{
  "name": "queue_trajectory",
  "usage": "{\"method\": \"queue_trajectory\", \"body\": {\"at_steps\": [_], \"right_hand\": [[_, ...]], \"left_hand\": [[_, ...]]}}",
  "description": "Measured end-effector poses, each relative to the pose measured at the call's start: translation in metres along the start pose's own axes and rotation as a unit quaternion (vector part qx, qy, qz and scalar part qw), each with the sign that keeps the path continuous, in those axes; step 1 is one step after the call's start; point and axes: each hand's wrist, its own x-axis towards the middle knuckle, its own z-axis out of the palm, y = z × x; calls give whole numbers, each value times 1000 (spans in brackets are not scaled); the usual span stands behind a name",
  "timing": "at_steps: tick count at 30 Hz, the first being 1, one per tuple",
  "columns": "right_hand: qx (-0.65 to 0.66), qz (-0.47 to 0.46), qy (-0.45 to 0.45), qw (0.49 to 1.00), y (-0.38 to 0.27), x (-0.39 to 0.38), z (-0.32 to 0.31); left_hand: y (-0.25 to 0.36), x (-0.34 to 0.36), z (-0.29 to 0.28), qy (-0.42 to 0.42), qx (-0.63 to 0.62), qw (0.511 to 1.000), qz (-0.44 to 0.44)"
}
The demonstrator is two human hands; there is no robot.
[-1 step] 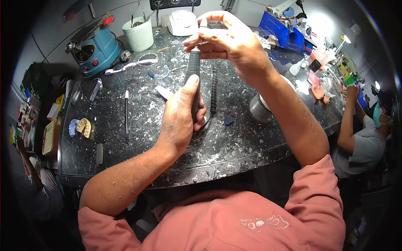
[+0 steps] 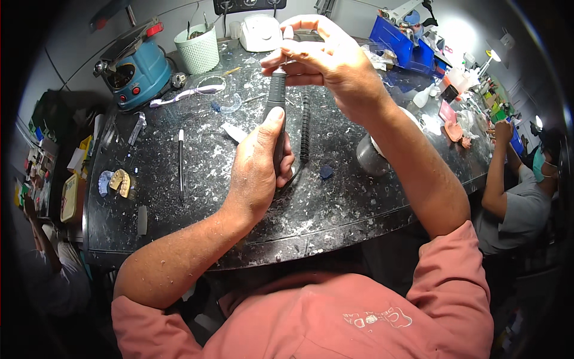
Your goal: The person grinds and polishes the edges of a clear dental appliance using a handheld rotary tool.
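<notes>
My left hand (image 2: 256, 158) is wrapped around a black rotary handpiece (image 2: 277, 90), held upright above the worktop with the thumb along its body. A thin-shanked bit (image 2: 286, 60) rises from its top end. My right hand (image 2: 335, 60) is at that end, its fingers closed about the bit; they partly hide it. Something pale (image 2: 289, 32) shows between the fingers above, too small to make out. From the handpiece a black coiled cord (image 2: 305, 128) runs down behind it to the dusty black worktop (image 2: 335, 203).
On the left lie a tan dental cast (image 2: 121, 182), a slim black pen-like stick (image 2: 181, 164) and glasses (image 2: 191, 91). A blue machine (image 2: 137, 75) and pale green basket (image 2: 197, 51) stand behind. A grey jar (image 2: 372, 157) is beneath my right forearm. Another person (image 2: 520, 197) sits at the right.
</notes>
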Motion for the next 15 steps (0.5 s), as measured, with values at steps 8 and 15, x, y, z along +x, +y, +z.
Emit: {"method": "queue_trajectory", "body": {"at_steps": [8,15], "right_hand": [[-7,12,22,1000,-4,-1,8],[-54,-12,4,998,4,-3,10]], "left_hand": [[3,-3,0,-17,9,1000,6],[3,-3,-1,-15,16,1000,16]]}}
